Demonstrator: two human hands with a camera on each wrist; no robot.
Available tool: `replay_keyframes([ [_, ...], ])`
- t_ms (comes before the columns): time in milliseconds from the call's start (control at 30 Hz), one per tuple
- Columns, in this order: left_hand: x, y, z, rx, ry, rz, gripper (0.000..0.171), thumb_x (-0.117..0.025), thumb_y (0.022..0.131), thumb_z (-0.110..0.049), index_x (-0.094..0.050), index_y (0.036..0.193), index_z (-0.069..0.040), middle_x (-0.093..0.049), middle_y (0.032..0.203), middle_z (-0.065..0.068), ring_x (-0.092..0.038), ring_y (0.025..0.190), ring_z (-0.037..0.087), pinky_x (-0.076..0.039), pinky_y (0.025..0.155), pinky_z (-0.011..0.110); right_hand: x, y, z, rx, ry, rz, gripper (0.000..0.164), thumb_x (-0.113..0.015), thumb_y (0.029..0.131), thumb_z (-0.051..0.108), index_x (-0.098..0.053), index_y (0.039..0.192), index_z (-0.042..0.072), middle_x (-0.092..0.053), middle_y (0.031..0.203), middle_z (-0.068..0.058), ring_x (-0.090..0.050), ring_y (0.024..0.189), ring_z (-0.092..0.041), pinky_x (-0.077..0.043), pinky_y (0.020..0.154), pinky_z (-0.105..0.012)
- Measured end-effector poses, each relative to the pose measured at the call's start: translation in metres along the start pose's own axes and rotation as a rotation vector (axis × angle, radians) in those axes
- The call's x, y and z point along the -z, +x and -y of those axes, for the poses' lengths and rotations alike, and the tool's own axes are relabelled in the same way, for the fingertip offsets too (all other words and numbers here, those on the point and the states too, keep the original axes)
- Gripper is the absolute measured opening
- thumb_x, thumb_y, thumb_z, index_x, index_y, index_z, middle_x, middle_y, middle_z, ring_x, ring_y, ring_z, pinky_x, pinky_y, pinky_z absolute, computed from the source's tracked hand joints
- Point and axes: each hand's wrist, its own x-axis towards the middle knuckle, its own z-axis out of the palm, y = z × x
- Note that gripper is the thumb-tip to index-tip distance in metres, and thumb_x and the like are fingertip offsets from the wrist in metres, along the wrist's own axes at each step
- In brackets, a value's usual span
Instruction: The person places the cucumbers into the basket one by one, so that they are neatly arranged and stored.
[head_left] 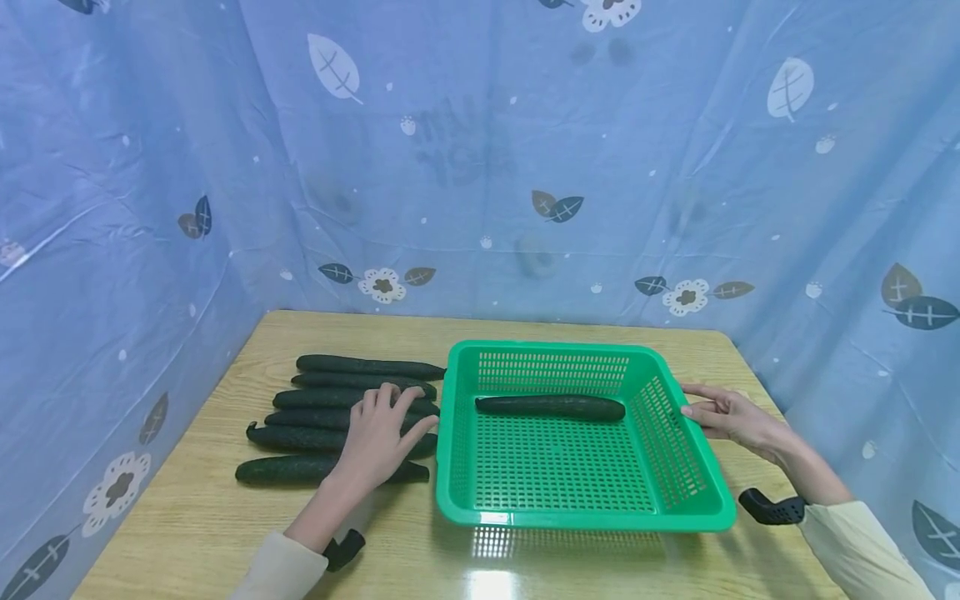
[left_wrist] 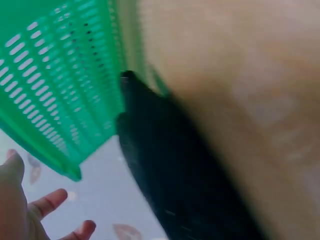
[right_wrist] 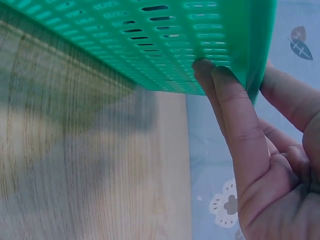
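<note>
A green plastic basket (head_left: pixel 585 522) stands on the table with one dark green cucumber (head_left: pixel 551 407) lying crosswise in it. Left of it, several cucumbers (head_left: pixel 296 439) lie side by side in a row. My left hand (head_left: pixel 377 437) reaches over this row, fingers spread and thumb pointing toward the basket, holding nothing. In the left wrist view, dark cucumbers (left_wrist: pixel 170 155) fill the middle, blurred, with the spread fingers (left_wrist: pixel 51 202) apart from them. My right hand (head_left: pixel 738 419) pinches the basket's right rim, fingers (right_wrist: pixel 242 120) against the outer wall and thumb over the edge.
The wooden table (head_left: pixel 375 331) ends at a blue curtain (head_left: pixel 465 167) with leaf and flower prints, which hangs behind and on both sides. Black wrist straps (head_left: pixel 772 507) sit near both cream sleeves (head_left: pixel 862 550).
</note>
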Motion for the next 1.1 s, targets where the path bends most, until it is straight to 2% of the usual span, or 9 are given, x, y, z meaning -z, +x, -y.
replay_keyframes([
  [100,-0.002,-0.009,0.011,0.005,0.024,0.006,0.059,-0.047,0.087,-0.063,-0.051,0.128,-0.021,-0.044,0.112,0.009,-0.037,0.104,0.031,-0.031,0.091,0.055,0.000,0.001,-0.002,0.021,0.019,0.018,0.068,-0.043,0.099,0.014,0.002,0.141,-0.015,-0.063,0.114,0.004,-0.063,0.100,-0.008,-0.051,0.083,-0.024],
  [300,-0.004,-0.025,0.032,0.023,0.085,0.034,0.064,-0.049,0.080,-0.070,-0.053,0.124,-0.023,-0.044,0.113,0.012,-0.036,0.105,0.035,-0.030,0.092,0.058,0.001,0.002,-0.003,0.026,0.014,0.018,0.067,-0.043,0.100,0.013,0.002,0.141,-0.015,-0.063,0.115,0.004,-0.063,0.100,-0.008,-0.051,0.083,-0.024],
  [600,0.000,-0.049,0.059,0.091,0.150,0.065,0.063,-0.054,0.074,-0.073,-0.054,0.112,-0.022,-0.043,0.103,0.009,-0.037,0.099,0.034,-0.029,0.089,0.057,0.001,0.001,-0.003,0.022,0.009,0.018,0.068,-0.042,0.100,0.012,0.004,0.141,-0.015,-0.063,0.114,0.003,-0.063,0.099,-0.008,-0.051,0.083,-0.024],
  [700,0.005,-0.056,0.068,0.103,0.171,0.076,0.063,-0.055,0.074,-0.073,-0.054,0.108,-0.021,-0.043,0.102,0.009,-0.037,0.098,0.034,-0.029,0.087,0.057,0.001,0.000,-0.003,0.016,0.004,0.016,0.068,-0.043,0.100,0.013,0.004,0.141,-0.015,-0.063,0.113,0.004,-0.063,0.099,-0.007,-0.051,0.083,-0.023],
  [867,0.012,-0.065,0.079,0.124,0.189,0.121,0.062,-0.054,0.074,-0.073,-0.053,0.106,-0.020,-0.043,0.101,0.010,-0.037,0.098,0.035,-0.028,0.084,0.059,0.001,0.001,-0.002,0.012,-0.002,0.013,0.068,-0.043,0.100,0.014,0.003,0.141,-0.015,-0.063,0.115,-0.001,-0.063,0.100,-0.008,-0.051,0.083,-0.025],
  [1100,0.017,-0.073,0.091,0.123,0.196,0.172,0.060,-0.054,0.077,-0.070,-0.053,0.109,-0.019,-0.042,0.105,0.011,-0.036,0.101,0.037,-0.025,0.085,0.063,0.001,0.001,-0.003,-0.009,-0.011,-0.006,0.068,-0.044,0.099,0.015,0.001,0.143,-0.013,-0.062,0.117,-0.003,-0.063,0.099,-0.006,-0.051,0.083,-0.025],
])
